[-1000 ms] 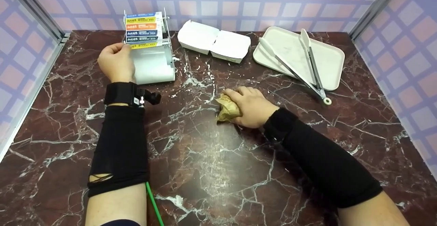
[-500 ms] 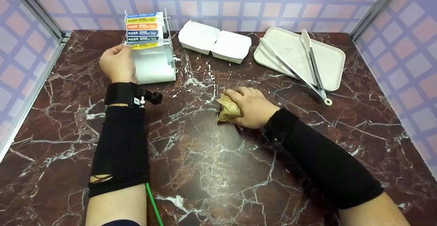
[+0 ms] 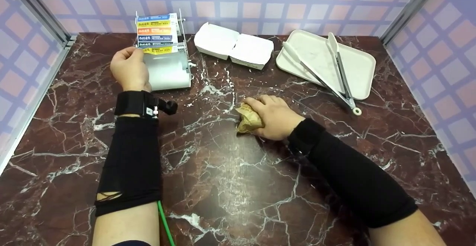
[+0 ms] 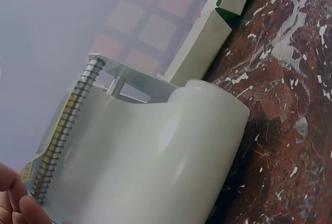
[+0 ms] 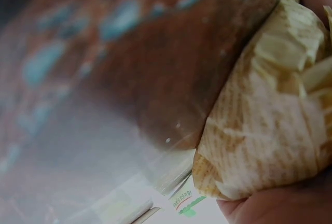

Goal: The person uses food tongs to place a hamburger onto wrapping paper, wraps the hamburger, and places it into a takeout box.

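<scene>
My left hand (image 3: 130, 67) pinches the left end of a yellow sticker label (image 3: 162, 50) at the front of a label dispenser (image 3: 169, 78). Behind it, a strip of blue, yellow, orange and dark labels (image 3: 154, 31) runs up the rack. In the left wrist view, my fingertips (image 4: 32, 211) are at the strip's edge beside a spring-wound rod (image 4: 67, 125) and a pale roll (image 4: 192, 141). With fingers draped over it, my right hand (image 3: 277, 117) grips a burger wrapped in brown printed paper (image 3: 248, 120) on the table. Its underside is hidden.
An unfolded white burger box (image 3: 233, 46) lies at the back. To its right is a cream tray (image 3: 359, 67) with tongs (image 3: 337, 71) lying across its edge. Green cable (image 3: 166, 223) runs beside the left arm. Walls surround the dark marbled table (image 3: 223, 186).
The label strip has shifted slightly down toward my left hand, and the yellow label sags a little. My left hand has moved marginally right. The right hand and wrapped burger stay put.
</scene>
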`<state>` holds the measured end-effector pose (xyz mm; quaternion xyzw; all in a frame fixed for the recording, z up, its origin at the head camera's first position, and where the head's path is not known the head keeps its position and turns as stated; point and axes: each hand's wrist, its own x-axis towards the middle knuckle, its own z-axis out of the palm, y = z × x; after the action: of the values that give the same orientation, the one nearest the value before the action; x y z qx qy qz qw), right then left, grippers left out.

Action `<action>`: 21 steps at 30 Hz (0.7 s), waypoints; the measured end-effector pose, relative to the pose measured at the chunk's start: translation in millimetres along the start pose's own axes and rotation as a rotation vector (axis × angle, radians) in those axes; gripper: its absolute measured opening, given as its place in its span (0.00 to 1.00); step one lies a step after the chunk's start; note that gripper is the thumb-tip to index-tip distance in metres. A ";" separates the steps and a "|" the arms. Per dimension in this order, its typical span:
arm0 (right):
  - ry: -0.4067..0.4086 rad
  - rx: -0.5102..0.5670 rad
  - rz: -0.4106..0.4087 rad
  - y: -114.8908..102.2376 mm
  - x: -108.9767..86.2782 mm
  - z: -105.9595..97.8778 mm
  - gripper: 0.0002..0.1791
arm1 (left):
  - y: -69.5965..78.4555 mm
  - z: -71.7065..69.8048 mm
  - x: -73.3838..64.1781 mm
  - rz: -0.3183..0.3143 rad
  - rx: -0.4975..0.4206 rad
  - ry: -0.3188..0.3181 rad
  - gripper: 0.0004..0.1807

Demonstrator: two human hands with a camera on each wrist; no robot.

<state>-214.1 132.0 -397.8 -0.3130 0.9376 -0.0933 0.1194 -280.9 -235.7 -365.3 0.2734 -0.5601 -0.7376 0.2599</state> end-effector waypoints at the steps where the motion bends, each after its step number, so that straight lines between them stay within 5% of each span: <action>1: 0.003 -0.001 -0.001 0.1 0.0 0.1 0.53 | 0.8 0.6 -0.6 -0.001 0.008 -0.002 0.07; 7: 0.010 -0.002 -0.005 0.5 0.3 1.2 0.53 | 2.5 4.2 -2.4 0.049 0.064 0.003 0.07; 14: 0.015 0.005 -0.004 0.6 -0.1 1.5 0.53 | 0.0 10.7 -2.8 0.196 0.132 0.001 0.06; 21: 0.010 0.003 0.001 0.5 0.0 1.8 0.53 | 5.0 15.4 -12.9 0.272 0.229 -0.020 0.03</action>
<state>-213.9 132.2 -399.7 -0.3121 0.9381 -0.0961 0.1153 -282.0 -217.5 -355.6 0.2154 -0.6750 -0.6295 0.3188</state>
